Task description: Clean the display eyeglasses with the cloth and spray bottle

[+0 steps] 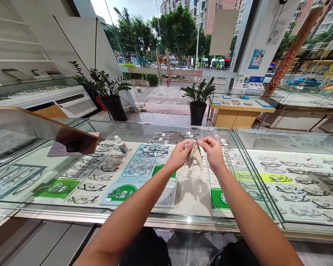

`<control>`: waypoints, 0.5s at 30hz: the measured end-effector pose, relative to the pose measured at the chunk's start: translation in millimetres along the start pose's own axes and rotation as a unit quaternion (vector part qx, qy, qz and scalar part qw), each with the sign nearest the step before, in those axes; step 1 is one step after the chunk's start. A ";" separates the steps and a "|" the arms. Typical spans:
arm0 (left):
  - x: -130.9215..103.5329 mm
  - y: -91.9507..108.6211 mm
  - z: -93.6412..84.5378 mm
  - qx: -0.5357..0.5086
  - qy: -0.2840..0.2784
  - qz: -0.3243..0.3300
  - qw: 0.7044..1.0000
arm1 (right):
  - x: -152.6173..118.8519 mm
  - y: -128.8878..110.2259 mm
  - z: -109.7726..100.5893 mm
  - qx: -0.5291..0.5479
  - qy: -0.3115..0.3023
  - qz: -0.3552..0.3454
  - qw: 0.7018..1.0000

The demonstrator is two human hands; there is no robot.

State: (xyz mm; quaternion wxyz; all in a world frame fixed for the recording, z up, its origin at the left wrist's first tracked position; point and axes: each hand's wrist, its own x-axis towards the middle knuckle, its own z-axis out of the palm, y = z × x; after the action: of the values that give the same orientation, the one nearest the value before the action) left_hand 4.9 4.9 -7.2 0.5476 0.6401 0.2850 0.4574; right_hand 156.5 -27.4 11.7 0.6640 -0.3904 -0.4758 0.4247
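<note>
Over the glass counter, my left hand [180,153] is closed, its thumb and fingers pinching a beige cloth [196,158] that hangs down in folds. My right hand [213,150] is closed too, pinching at the cloth's upper right edge. A small dark part shows between its fingertips; whether it belongs to a pair of glasses cannot be made out. Below and beyond both hands, several eyeglasses [155,150] lie in rows inside the display case. A white-capped spray bottle [121,145] stands to the left of my hands.
The glass display counter [191,218] runs across in front of me. A wooden-edged panel [80,138] juts in from the left. Green cards [219,198] lie in the case. Beyond stand two potted plants [197,111] and a wooden display table [242,109].
</note>
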 end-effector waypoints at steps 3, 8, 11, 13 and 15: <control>0.8 1.5 -3.6 0.007 -0.019 -0.008 1.000 | 2.9 0.1 -1.6 0.002 0.017 0.005 1.000; 1.0 3.7 -9.1 -0.032 -0.098 -0.030 0.994 | 6.9 0.3 -3.2 0.034 0.052 0.036 0.997; 0.5 3.2 -8.6 -0.033 -0.098 -0.032 0.994 | 6.0 1.6 -2.0 0.030 0.045 0.031 0.998; 0.1 1.8 -6.6 -0.016 -0.070 -0.025 0.997 | 4.1 3.2 -0.1 0.025 0.031 0.023 0.999; 0.4 0.3 -4.8 0.007 -0.031 -0.002 0.999 | 2.0 4.7 2.0 0.022 0.014 0.015 1.000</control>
State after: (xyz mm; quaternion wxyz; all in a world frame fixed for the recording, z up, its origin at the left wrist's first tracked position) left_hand 0.8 7.3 -6.9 0.5528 0.6573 0.2722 0.4338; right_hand 154.0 -23.7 8.4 0.6722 -0.3892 -0.4510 0.4396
